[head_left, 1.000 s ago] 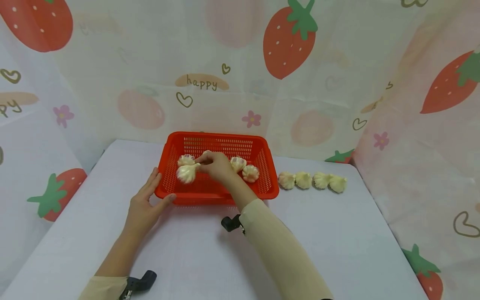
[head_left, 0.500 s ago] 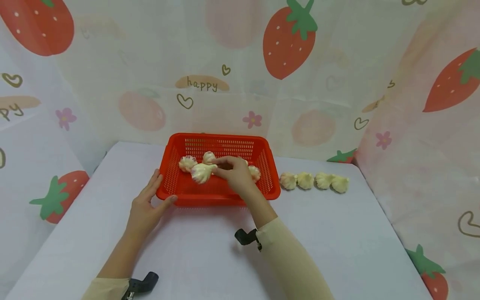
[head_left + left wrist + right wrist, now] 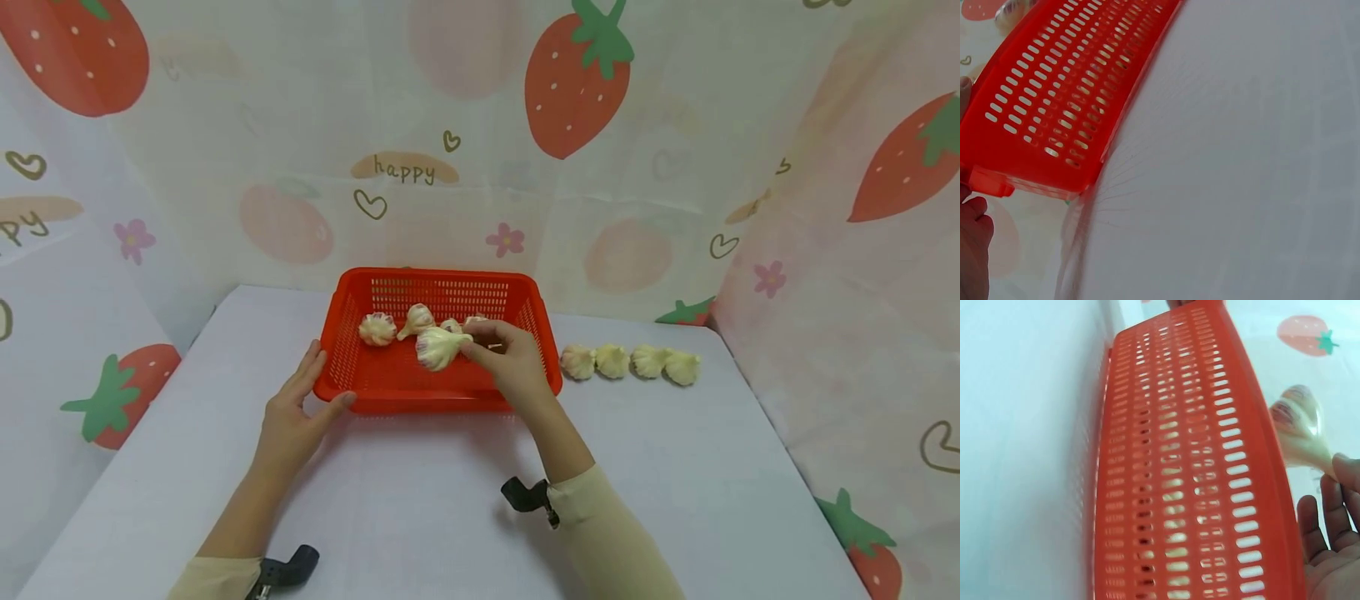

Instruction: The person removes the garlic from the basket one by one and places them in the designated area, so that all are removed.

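In the head view, my right hand (image 3: 513, 362) pinches a garlic bulb (image 3: 438, 347) by its stem, over the inside of a red plastic basket (image 3: 420, 403). The same garlic bulb (image 3: 1297, 428) shows above the basket's rim in the right wrist view, stem between thumb and fingers. My left hand (image 3: 296, 421) holds the basket's front left corner, thumb at the front rim and fingers along the left side. Inside the basket lie a garlic bulb (image 3: 377, 329) at the left, another garlic bulb (image 3: 417, 319) near the middle, and more partly hidden behind my right hand.
Several garlic bulbs (image 3: 630, 362) stand in a row on the white-covered table (image 3: 420, 500), right of the basket. A strawberry-print cloth (image 3: 465, 125) hangs behind the table and along both sides.
My right hand has moved right across the basket, carrying the pinched garlic bulb away from the one at the left. The left hand stays at the basket's corner.
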Demonstrator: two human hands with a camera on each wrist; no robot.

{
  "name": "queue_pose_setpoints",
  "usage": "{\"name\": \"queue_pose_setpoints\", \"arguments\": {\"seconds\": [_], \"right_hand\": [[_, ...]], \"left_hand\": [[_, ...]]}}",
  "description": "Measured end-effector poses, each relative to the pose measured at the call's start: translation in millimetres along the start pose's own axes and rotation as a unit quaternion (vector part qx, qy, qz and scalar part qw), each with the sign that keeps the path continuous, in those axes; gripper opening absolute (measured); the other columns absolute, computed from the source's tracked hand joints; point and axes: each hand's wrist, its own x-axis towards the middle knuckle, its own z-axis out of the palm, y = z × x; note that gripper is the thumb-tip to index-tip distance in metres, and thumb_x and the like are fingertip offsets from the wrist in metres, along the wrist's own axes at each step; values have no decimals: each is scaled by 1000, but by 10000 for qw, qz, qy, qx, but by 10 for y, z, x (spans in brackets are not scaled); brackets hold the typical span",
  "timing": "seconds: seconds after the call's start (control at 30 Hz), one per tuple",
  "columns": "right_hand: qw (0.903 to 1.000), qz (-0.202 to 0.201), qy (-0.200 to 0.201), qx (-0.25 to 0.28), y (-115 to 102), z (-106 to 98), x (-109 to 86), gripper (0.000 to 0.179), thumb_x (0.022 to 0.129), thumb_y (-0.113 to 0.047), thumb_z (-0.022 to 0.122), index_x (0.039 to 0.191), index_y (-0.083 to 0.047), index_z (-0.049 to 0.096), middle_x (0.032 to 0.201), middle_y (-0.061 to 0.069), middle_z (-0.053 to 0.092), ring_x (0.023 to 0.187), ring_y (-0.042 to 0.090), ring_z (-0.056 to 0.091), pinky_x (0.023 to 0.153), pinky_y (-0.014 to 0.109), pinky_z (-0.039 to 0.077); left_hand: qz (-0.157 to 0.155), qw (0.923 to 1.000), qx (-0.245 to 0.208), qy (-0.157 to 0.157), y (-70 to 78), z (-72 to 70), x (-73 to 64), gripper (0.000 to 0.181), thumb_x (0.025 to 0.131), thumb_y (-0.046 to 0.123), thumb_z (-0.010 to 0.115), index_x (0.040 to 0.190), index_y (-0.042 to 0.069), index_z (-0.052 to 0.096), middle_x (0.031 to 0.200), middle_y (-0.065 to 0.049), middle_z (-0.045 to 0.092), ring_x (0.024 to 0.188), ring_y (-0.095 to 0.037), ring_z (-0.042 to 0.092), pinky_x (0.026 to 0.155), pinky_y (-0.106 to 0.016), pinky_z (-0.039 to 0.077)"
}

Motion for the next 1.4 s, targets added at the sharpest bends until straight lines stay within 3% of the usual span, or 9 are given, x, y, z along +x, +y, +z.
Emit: {"name": "queue_pose_setpoints", "arguments": {"seconds": [0.23, 0.5, 0.8, 1.07, 1.13, 1.3, 1.4], "right_hand": [[9997, -125, 167, -148, -22, -200, -142, 29, 91, -23, 80, 117, -10, 75, 107, 5, 71, 98, 33, 67, 81, 28, 60], [9965, -181, 401, -714, -3, -440, -305, 29, 91, -25, 81, 115, -12, 76, 107, 4, 71, 97, 28, 65, 76, 24, 58], [9949, -131, 531, -849, -10, -638, -389, 24, 92, -18, 78, 115, -13, 75, 111, 8, 70, 101, 30, 65, 76, 21, 58], [9932, -264, 572, -983, 0, -760, -476, 23, 92, -24, 79, 112, -13, 76, 107, 5, 70, 96, 27, 65, 77, 25, 59], [9926, -241, 611, -1021, -1, -803, -508, 23, 92, -24, 79, 112, -13, 76, 107, 5, 70, 96, 27, 64, 76, 25, 59], [9905, -263, 651, -1185, -17, -906, -558, 23, 93, -24, 78, 113, -13, 76, 108, 5, 72, 98, 24, 64, 76, 25, 59], [9893, -422, 621, -1250, -28, -953, -552, 24, 94, -24, 76, 115, -11, 75, 109, 5, 72, 99, 23, 65, 81, 25, 58]], "left_hand": [[22, 10000, -40, 32, 4, -2, -7, 84, 89, 38, 80, 159, 20, 38, 166, 1, 33, 153, -22, 33, 105, -1, 25], [-29, 10000, -23, -9, 13, -9, -10, 83, 89, 38, 80, 159, 20, 38, 167, 5, 32, 154, -22, 32, 105, -1, 25], [-8, 10000, -52, 7, 10, -11, -2, 83, 89, 39, 80, 159, 19, 39, 167, 1, 33, 154, -21, 32, 105, -1, 25], [-12, 10000, -97, -16, -12, 2, -6, 83, 89, 38, 80, 159, 20, 39, 167, 1, 33, 154, -21, 32, 107, -2, 24], [-21, 10000, -74, -47, -9, 12, -4, 83, 89, 39, 80, 159, 20, 39, 167, 3, 32, 154, -21, 32, 111, -9, 29], [-52, 10000, -1, -55, 13, 17, -3, 83, 89, 40, 80, 159, 19, 39, 167, 4, 32, 153, -22, 33, 113, -41, 40], [-87, 10000, 16, -2, 30, -3, 0, 83, 89, 40, 80, 158, 19, 40, 166, 4, 33, 153, -21, 33, 112, -45, 39]]}}
